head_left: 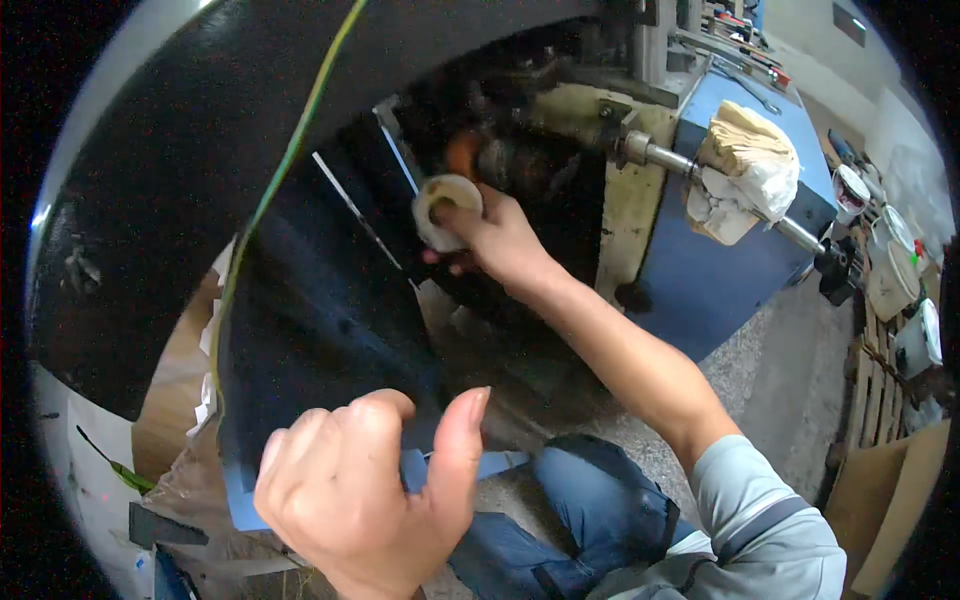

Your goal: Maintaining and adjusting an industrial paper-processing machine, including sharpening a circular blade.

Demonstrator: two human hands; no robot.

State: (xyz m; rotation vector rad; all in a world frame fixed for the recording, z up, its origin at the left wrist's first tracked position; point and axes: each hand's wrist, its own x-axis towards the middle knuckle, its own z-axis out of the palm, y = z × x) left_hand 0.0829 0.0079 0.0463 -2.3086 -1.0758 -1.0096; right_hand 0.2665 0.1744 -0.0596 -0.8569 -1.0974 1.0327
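Steady the pale, round, hollow piece (430, 229) at eleven o'clock by its rim, where your right grip (496, 238) grasps it, and hold your left grip (362, 482), seemingly released at seven o'clock, well clear.

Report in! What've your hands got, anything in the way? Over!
Right hand holds white hollow round piece, thumb at its opening. Left hand: thumb apart, nothing visibly held. Yellow-green wire at left, clear of right hand.
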